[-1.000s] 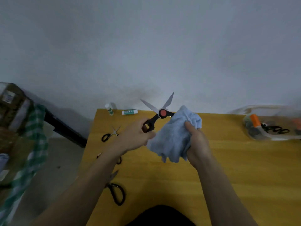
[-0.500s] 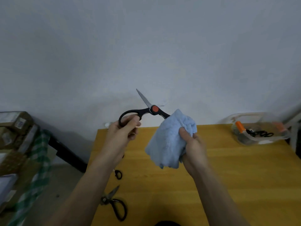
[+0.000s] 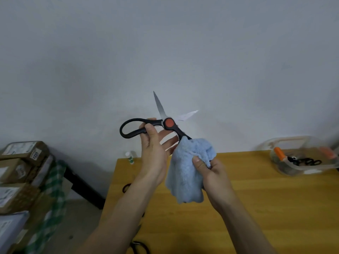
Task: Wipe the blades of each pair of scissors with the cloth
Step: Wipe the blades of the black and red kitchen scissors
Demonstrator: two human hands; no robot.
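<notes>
Your left hand [image 3: 153,151] pinches one black handle loop of the scissors [image 3: 161,123] between thumb and fingers, at the centre of the frame, raised in front of the wall above the worktop [image 3: 256,208]. The blades are spread wide, one pointing up, the other to the right, either side of the red pivot. Your right hand [image 3: 211,173] has its grip curled round the light blue cloth [image 3: 185,178], bunched over the other handle just below the pivot. At the right edge a clear container [image 3: 300,158] sits on the worktop; cardboard boxes [image 3: 20,171] are stacked at lower left.
</notes>
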